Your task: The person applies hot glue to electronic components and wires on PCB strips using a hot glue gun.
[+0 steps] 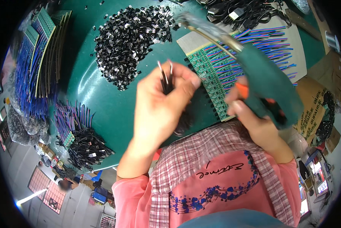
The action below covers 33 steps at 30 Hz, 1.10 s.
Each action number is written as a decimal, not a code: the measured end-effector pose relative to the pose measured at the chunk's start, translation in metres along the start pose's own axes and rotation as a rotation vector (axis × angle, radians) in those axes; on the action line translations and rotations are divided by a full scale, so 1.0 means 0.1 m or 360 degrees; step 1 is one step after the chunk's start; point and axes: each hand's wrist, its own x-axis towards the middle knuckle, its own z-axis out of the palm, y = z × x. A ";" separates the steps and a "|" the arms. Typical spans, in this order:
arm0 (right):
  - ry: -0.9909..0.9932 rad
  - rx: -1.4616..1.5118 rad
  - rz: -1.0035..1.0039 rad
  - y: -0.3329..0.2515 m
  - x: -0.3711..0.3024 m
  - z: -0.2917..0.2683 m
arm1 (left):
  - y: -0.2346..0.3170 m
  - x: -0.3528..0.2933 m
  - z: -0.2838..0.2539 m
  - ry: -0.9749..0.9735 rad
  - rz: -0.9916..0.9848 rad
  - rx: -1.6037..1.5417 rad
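My left hand is closed, thumb and fingers pinching a black cable whose pale bare wire ends point up and away from me. More dark cable hangs below that hand by the apron. In my right hand is a green soldering gun with an orange trigger, blurred by motion. Its metal nose slants to the far left, above the circuit board panel. That green panel lies on a grey board, with rows of blue, red and black wires running to the right. Small black parts line its left edge.
Small black parts with metal pins form a heap at the far middle. Wired panels stack at left, near a bundle of black cables. Far right hold more cables, a wire spool and a cardboard box.
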 end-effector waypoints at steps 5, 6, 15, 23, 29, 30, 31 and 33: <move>-0.0248 -0.0275 -0.0023 0.21 -0.21 -0.33 | -0.03 0.36 -0.08 0.0142 0.0100 0.0471; -0.0128 -0.0265 -0.0013 0.21 -0.23 -0.29 | -0.06 0.40 -0.09 0.0143 0.0139 0.0622; -0.0212 -0.0862 -0.0338 0.35 -0.25 -0.36 | -0.04 0.44 -0.11 0.0152 0.0123 0.0842; -0.0179 -0.1039 -0.0276 0.32 -0.23 -0.32 | -0.07 0.44 -0.09 0.0224 0.0132 0.0754; -0.0192 -0.0607 -0.0141 0.23 -0.27 -0.33 | -0.07 0.44 -0.08 0.0252 0.0127 0.0746; -0.0192 -0.0608 -0.0138 0.22 -0.27 -0.33 | -0.06 0.44 -0.08 0.0253 0.0139 0.0777; -0.0208 -0.0646 -0.0172 0.21 -0.26 -0.33 | -0.05 0.44 -0.08 0.0253 0.0151 0.0809; -0.0221 -0.0685 -0.0204 0.23 -0.26 -0.33 | -0.06 0.44 -0.07 0.0258 0.0148 0.0799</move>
